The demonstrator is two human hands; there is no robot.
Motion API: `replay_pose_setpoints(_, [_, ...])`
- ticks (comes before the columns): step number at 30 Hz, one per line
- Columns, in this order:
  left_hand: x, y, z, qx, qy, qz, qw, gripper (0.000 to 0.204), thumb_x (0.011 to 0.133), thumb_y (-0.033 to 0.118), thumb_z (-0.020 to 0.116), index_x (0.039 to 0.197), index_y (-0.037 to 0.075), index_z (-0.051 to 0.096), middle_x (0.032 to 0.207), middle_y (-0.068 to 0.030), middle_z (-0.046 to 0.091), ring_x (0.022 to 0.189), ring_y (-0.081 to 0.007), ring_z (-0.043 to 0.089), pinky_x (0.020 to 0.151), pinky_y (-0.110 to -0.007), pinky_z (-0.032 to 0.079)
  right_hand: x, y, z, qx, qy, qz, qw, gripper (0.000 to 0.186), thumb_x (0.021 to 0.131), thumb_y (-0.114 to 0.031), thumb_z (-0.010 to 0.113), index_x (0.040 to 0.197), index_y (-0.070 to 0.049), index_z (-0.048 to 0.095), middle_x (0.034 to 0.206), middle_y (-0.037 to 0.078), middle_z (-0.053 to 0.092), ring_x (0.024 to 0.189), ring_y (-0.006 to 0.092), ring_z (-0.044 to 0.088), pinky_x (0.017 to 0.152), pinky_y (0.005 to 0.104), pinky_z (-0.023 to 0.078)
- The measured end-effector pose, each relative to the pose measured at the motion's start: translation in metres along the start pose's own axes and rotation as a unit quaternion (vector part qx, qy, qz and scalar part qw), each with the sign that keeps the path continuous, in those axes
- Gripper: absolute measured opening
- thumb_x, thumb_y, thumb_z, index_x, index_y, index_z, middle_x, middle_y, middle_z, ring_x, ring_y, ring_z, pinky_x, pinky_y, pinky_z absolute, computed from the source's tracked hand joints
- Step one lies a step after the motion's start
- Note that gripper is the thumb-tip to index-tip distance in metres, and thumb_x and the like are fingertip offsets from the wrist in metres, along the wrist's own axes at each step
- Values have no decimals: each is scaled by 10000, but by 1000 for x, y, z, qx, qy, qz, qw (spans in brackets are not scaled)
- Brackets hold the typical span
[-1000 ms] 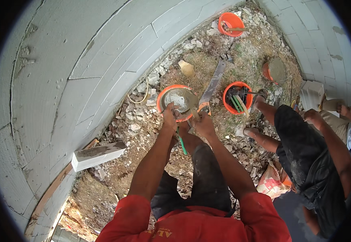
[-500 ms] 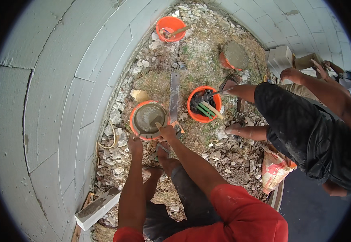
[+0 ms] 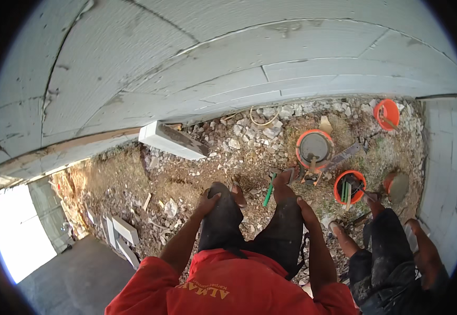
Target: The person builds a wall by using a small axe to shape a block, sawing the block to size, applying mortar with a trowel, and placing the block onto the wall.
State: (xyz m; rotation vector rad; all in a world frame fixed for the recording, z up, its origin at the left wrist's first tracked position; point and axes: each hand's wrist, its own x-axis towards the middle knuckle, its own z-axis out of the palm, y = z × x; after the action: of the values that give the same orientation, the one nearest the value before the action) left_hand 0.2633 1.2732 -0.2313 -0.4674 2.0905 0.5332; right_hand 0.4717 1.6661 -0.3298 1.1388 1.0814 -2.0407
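Observation:
My left hand (image 3: 207, 202) lies over my bent left knee, thumb apart from the fingers and nothing held. On the outer side of my right knee rests my right hand (image 3: 307, 211), also without anything in it; its fingers show only in part. Ahead to the right stands an orange bucket (image 3: 298, 151) filled with wet grey mortar (image 3: 312, 143). A trowel (image 3: 313, 164) leans inside it near the rim. Between my feet and that bucket, a green stick-like tool (image 3: 269, 190) lies on the ground beside my right foot.
A white block (image 3: 173, 140) with mortar along one face lies by the wall. A hand saw (image 3: 346, 153) and an orange tool bucket (image 3: 338, 192) are to the right. Another person's leg (image 3: 346, 240) is close on that side. Several loose blocks (image 3: 125, 230) lie left.
My right hand has let go of the trowel, which stays in the mortar. Both hands have drawn back from the bucket onto my knees. The view has swung left.

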Motion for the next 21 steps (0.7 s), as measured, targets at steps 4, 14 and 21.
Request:
replay_pose_setpoints(4, [-68, -76, -14, -164, -23, -118, 979, 950, 836, 603, 680, 1505, -6, 390, 1446, -290, 495, 1320, -385, 522, 1082, -421, 434, -31, -39, 49, -421, 73, 73, 901, 794, 885, -519, 669, 1383, 81, 517, 1345, 303, 572, 1275, 410, 555, 1056, 446, 432])
replay_pose_setpoints(14, [-165, -336, 5, -639, 55, -221, 735, 486, 997, 468, 558, 1214, 37, 618, 1075, -118, 688, 951, -245, 661, 816, -398, 533, 89, -45, 187, -700, 207, -123, 672, 622, 867, -403, 675, 1308, 29, 596, 1268, 293, 624, 1203, 455, 581, 1013, 510, 462])
replay_pose_setpoints(21, [-139, -480, 39, -653, 103, -232, 713, 574, 973, 460, 606, 1314, -1, 577, 1166, -160, 692, 964, -266, 691, 820, -401, 541, 152, -82, 628, -655, -44, -400, 640, 663, 870, -384, 712, 1368, 21, 545, 1349, 268, 582, 1274, 411, 544, 1071, 463, 432])
